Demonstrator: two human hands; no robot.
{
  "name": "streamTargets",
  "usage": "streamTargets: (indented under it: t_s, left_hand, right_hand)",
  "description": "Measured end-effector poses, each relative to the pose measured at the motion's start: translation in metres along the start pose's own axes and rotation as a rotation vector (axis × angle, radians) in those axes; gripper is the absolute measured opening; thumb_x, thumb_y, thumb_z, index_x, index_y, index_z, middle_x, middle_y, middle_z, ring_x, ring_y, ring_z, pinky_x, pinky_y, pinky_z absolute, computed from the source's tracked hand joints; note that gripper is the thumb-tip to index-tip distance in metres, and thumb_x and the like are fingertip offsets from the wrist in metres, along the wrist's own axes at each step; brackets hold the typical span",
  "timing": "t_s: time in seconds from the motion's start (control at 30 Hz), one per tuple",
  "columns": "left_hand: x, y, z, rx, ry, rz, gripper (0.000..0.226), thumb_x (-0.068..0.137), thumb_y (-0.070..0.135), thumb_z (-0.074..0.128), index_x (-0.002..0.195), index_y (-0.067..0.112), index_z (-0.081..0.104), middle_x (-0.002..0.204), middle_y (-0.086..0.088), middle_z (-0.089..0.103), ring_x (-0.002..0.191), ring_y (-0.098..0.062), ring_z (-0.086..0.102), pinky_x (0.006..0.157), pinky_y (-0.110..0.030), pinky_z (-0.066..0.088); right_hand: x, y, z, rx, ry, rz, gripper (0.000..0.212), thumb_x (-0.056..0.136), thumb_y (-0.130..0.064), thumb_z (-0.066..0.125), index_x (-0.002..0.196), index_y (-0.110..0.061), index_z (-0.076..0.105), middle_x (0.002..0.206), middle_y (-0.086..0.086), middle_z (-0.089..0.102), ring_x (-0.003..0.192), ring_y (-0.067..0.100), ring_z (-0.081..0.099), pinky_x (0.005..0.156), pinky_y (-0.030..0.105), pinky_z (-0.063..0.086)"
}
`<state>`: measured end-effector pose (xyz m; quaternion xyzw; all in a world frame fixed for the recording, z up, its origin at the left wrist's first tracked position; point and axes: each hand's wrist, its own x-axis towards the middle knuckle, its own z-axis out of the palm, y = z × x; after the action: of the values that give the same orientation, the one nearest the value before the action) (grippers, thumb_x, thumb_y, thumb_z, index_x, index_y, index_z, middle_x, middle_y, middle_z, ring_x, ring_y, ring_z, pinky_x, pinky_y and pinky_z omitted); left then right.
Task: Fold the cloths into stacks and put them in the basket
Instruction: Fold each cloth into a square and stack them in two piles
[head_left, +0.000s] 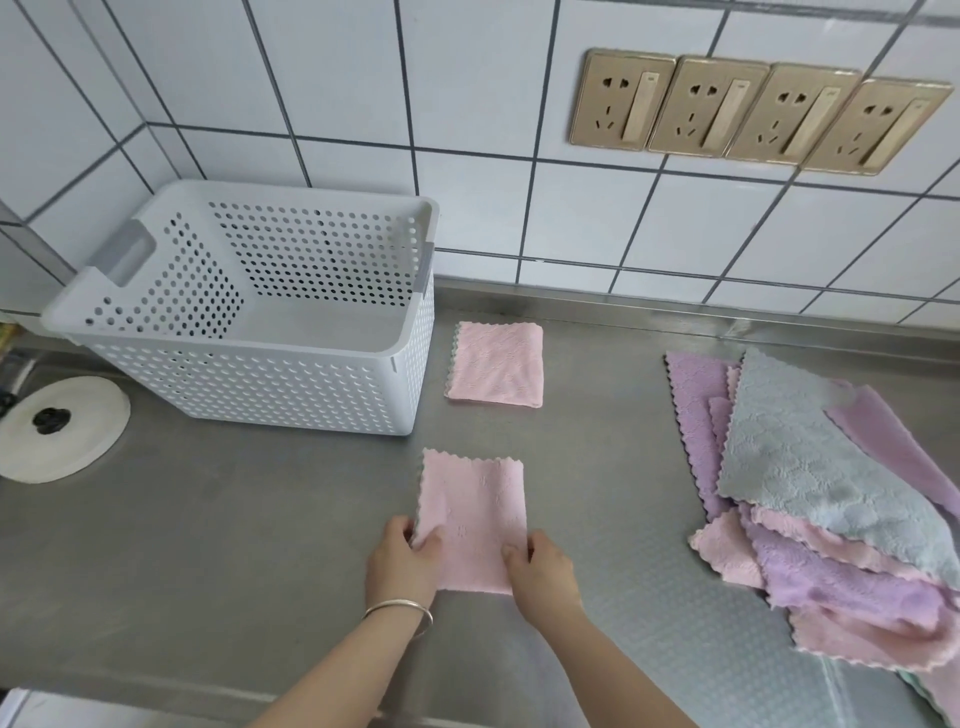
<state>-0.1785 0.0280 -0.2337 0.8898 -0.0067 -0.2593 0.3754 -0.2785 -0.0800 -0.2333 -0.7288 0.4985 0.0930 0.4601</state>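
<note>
A pink cloth (475, 512), folded into a long strip, lies on the steel counter in front of me. My left hand (402, 558) pinches its near left edge and my right hand (540, 569) pinches its near right edge. Farther back a folded pink square (496, 364) lies flat beside the basket. The white perforated basket (291, 387) stands at the back left with nothing visible inside. On the right a loose pile of unfolded cloths (810, 499) in grey-blue, purple and pink spreads toward the counter's right end.
A white round lid with a black knob (57, 428) lies left of the basket. The tiled wall behind carries a row of gold sockets (753, 111). The steel counter (208, 545) stretches left of my hands, with its front edge close to me.
</note>
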Motion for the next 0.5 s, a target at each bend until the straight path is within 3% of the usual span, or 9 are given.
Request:
streamTargets:
  t_s: [0.1,0.2,0.37,0.5]
  left_hand:
    - [0.007,0.031,0.0,-0.126,-0.019,0.096,0.018,0.082,0.024,0.066,0.089,0.014,0.052,0.079,-0.002,0.058,0.075,-0.024,0.053,0.061,-0.028,0.037]
    - [0.023,0.064,0.001,-0.252,-0.008,0.178,0.022,0.081,0.021,0.068,0.096,0.02,0.051,0.086,0.002,0.06,0.077,-0.016,0.055,0.06,-0.02,0.038]
    - [0.055,0.107,0.014,-0.297,0.019,0.296,0.035,0.09,0.019,0.056,0.124,0.023,0.047,0.104,0.016,0.053,0.096,-0.003,0.05,0.082,-0.019,0.035]
    - [0.097,0.133,0.032,-0.185,0.008,0.349,0.038,0.095,0.014,0.043,0.127,0.034,0.048,0.125,0.02,0.05,0.11,0.0,0.046,0.092,-0.019,0.033]
  right_hand:
    - [0.004,-0.003,-0.02,0.114,0.071,-0.053,0.03,0.092,-0.026,0.049,0.067,-0.019,0.035,0.066,-0.003,0.042,0.06,0.013,0.04,0.051,0.025,0.028]
    - [0.02,-0.02,-0.045,0.183,0.125,-0.109,0.026,0.091,-0.026,0.053,0.071,-0.014,0.041,0.065,-0.003,0.042,0.058,0.012,0.039,0.052,0.025,0.03]
    - [0.063,-0.055,-0.078,0.24,0.172,-0.171,0.018,0.091,-0.026,0.054,0.089,-0.009,0.052,0.069,-0.004,0.047,0.065,0.015,0.045,0.052,0.022,0.034]
    - [0.109,-0.081,-0.096,0.278,0.171,-0.153,0.014,0.091,-0.027,0.054,0.09,-0.012,0.052,0.073,-0.005,0.049,0.063,0.009,0.045,0.052,0.02,0.034]
